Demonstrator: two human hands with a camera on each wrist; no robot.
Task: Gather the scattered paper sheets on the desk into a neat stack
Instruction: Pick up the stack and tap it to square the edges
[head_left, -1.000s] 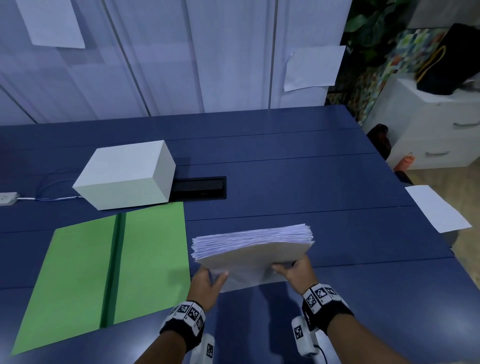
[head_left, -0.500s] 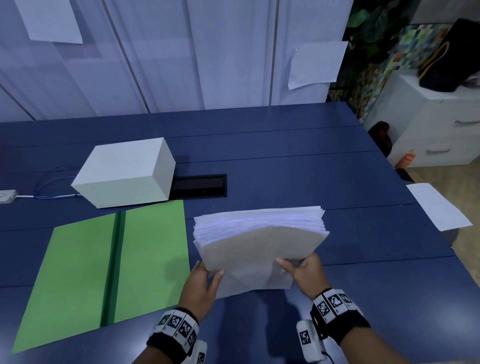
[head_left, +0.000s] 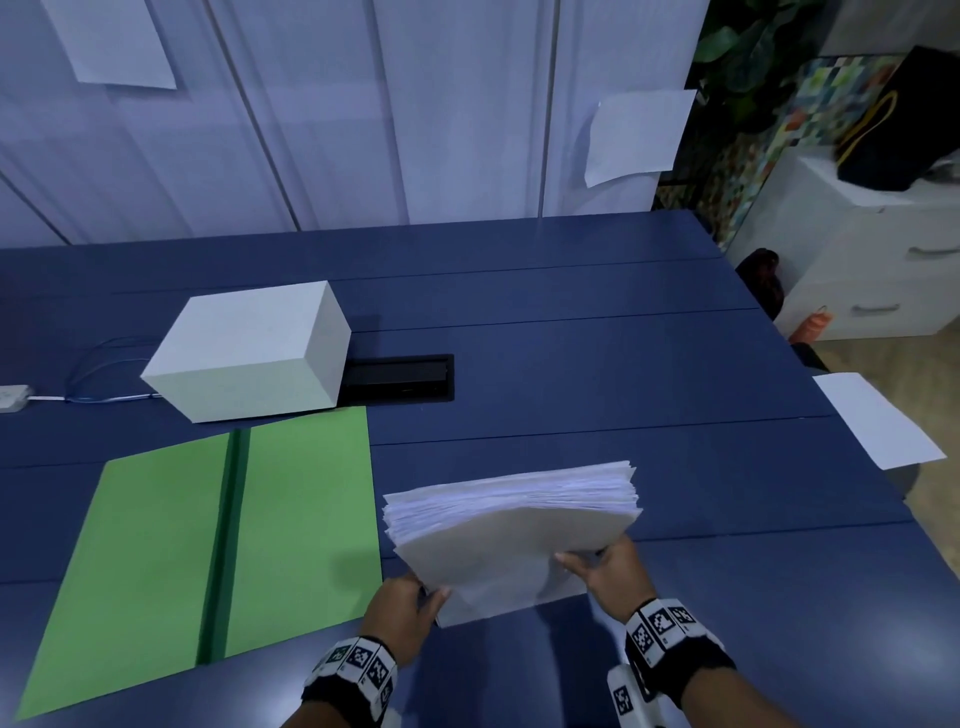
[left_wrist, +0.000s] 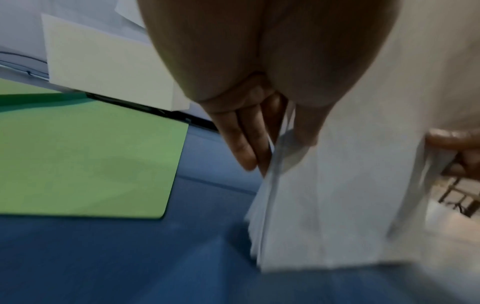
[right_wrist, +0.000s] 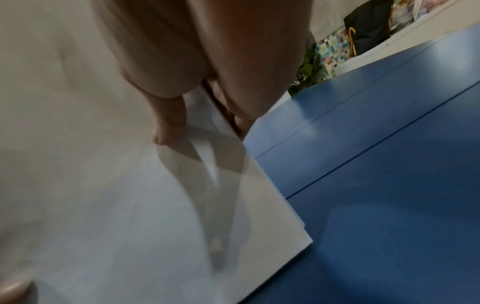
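Note:
A thick stack of white paper sheets (head_left: 514, 535) stands tilted on its near edge on the blue desk (head_left: 571, 364), its far edge raised. My left hand (head_left: 415, 597) grips the stack's near left corner, thumb on the facing sheet. My right hand (head_left: 597, 564) grips the near right side in the same way. In the left wrist view the fingers (left_wrist: 246, 144) lie behind the stack (left_wrist: 324, 195) and the thumb presses its front. The right wrist view shows the thumb (right_wrist: 168, 127) on the facing sheet (right_wrist: 130, 195). One loose sheet (head_left: 878, 418) lies at the desk's right edge.
An open green folder (head_left: 218, 540) lies flat to the left of the stack. Behind it stands a white box (head_left: 249, 348), next to a black cable hatch (head_left: 400, 376). A white drawer cabinet (head_left: 857, 260) stands beyond the desk's right edge. Paper sheets (head_left: 634, 135) hang on the wall.
The stack rose and tipped more upright half a second ago, and has now dropped back down onto the desk, with both hands still holding it.

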